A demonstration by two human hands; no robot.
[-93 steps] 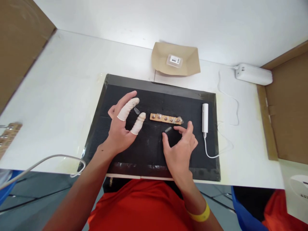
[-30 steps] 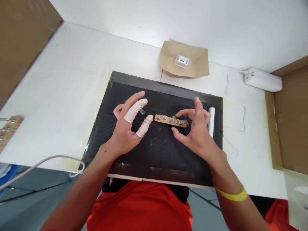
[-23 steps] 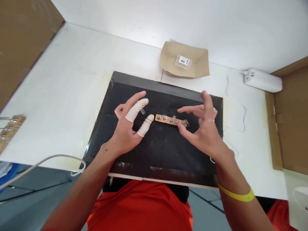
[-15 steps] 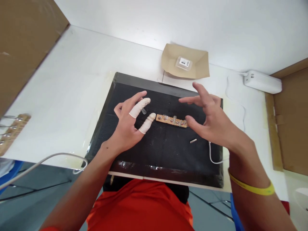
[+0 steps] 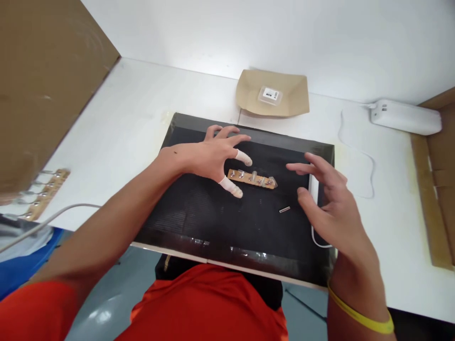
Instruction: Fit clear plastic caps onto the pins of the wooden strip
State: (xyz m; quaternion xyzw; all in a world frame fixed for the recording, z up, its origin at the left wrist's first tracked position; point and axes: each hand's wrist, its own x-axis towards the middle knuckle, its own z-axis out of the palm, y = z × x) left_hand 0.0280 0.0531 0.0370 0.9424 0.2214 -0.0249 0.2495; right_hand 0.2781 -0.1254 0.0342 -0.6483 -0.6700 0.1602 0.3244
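Note:
A small wooden strip (image 5: 253, 179) with several metal studs and clear caps lies on a black mat (image 5: 199, 208). My left hand (image 5: 213, 156) reaches over the mat, palm down, fingers spread. Its thumb and index finger wear white finger cots and hover at the strip's left end. My right hand (image 5: 329, 203) is open to the right of the strip, fingers apart, holding nothing. It partly covers a white pen-shaped tool (image 5: 313, 187). A tiny metal pin (image 5: 284, 209) lies loose on the mat between the strip and my right hand.
A brown paper tray (image 5: 249, 92) holding a small labelled clear packet (image 5: 270, 95) stands behind the mat. A white power adapter (image 5: 405, 116) with a thin cable lies at the back right. Cardboard panels flank both sides. Another studded wooden strip (image 5: 46, 194) sits at the left edge.
My left hand turned palm down and reached right, over the strip's left end. My right hand drew back and down from the strip. A small pin now lies on the mat.

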